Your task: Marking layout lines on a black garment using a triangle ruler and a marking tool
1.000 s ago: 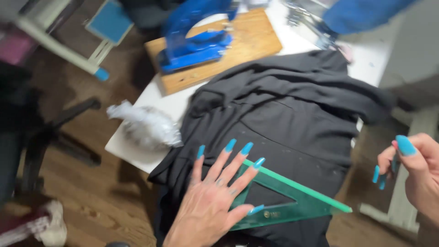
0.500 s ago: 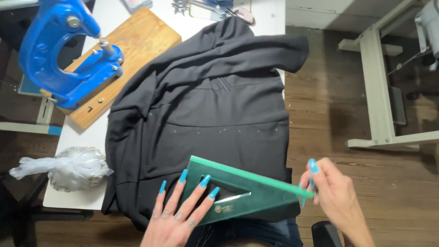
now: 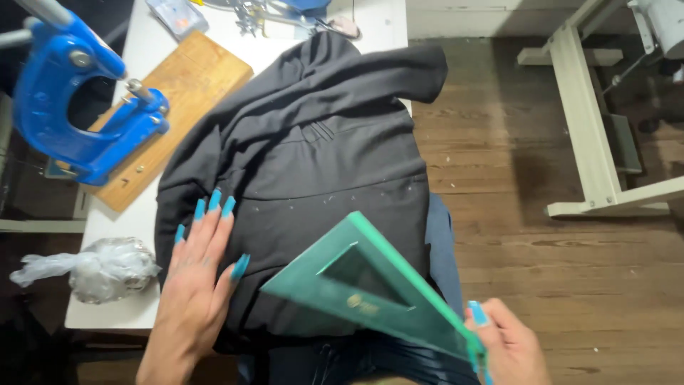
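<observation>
In the head view, the left hand lies flat and open, fingers spread, palm down on the lower left part of a black garment that is spread over a white table; its long turquoise nails point up the cloth. The right hand, low at the right edge of the garment, is closed on one corner of a green see-through set square, a triangle with a triangular cut-out in its middle. The set square is tilted, its far corner over the lower middle of the garment, just beside the left hand's thumb but not touching it. The two hands are well apart, with the set square between them. At the table's upper left stands a blue hand press on a wooden board, which lies at a slant just beside the garment's upper left edge. A crumpled clear plastic bag sits at the table's near left corner, close to the left hand. To the right, on the wooden floor, stands a white metal table frame, well apart from the garment.
</observation>
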